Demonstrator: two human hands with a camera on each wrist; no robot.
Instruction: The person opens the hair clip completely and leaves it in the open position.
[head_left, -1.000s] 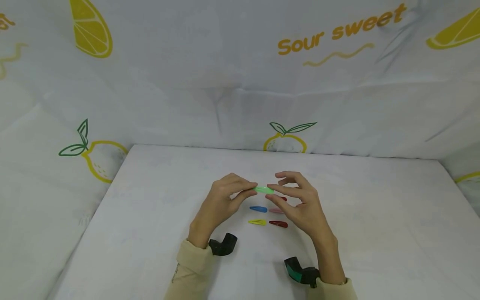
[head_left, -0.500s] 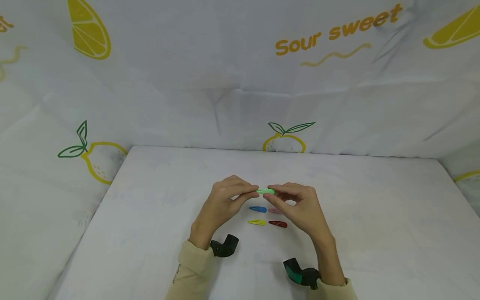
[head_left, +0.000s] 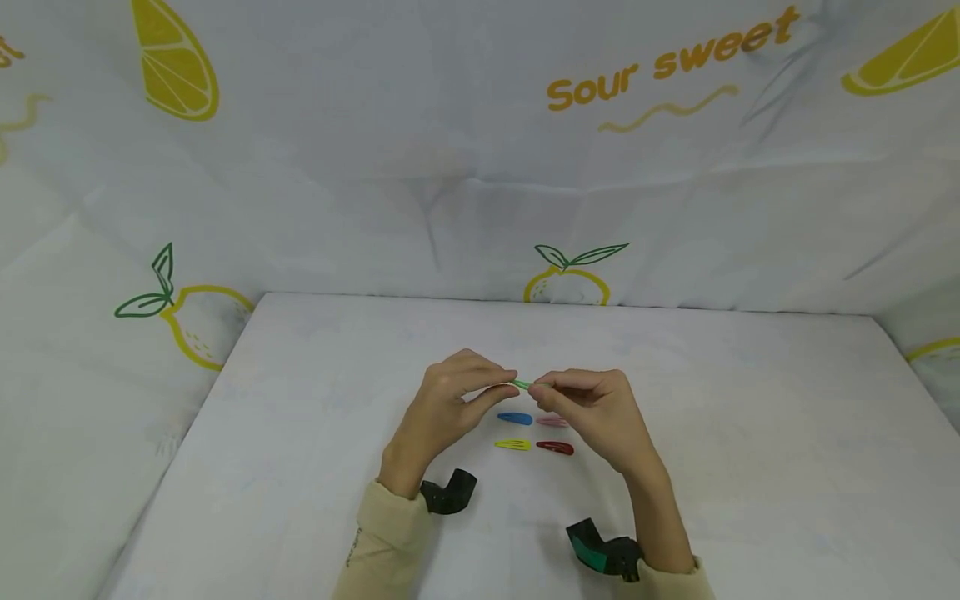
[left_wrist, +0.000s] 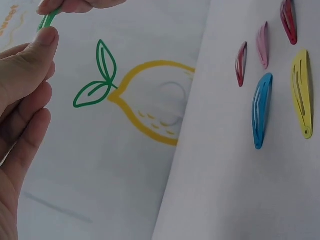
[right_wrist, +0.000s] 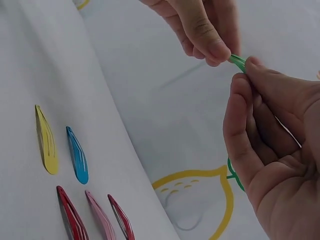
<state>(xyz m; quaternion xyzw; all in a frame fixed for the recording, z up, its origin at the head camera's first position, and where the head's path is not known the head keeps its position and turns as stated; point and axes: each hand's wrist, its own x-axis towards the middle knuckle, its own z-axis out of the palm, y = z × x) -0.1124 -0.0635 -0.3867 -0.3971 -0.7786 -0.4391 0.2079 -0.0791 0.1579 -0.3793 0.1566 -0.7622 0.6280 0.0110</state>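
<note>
A green snap hair clip (head_left: 521,384) is held in the air above the table between both hands. My left hand (head_left: 450,408) pinches its left end between thumb and fingers. The right hand (head_left: 596,408) pinches the other end, covering much of the clip. Only a short green stretch shows between the fingertips in the right wrist view, where the left hand (right_wrist: 200,30) is at the top. Below the hands lie a blue hair clip (head_left: 514,418), a yellow one (head_left: 513,445), a pink one (head_left: 551,422) and a dark red one (head_left: 555,447).
A second red clip (left_wrist: 241,65) lies beyond the pink one, hidden behind my right hand in the head view. The white table (head_left: 337,358) meets a lemon-print cloth (head_left: 375,167) at the back. Black wrist mounts (head_left: 450,492) jut inward over the table.
My right hand's raised fingers have come down and now pinch the green hair clip, covering more of it. The farther red clip is now hidden behind that hand. The left hand has barely moved.
</note>
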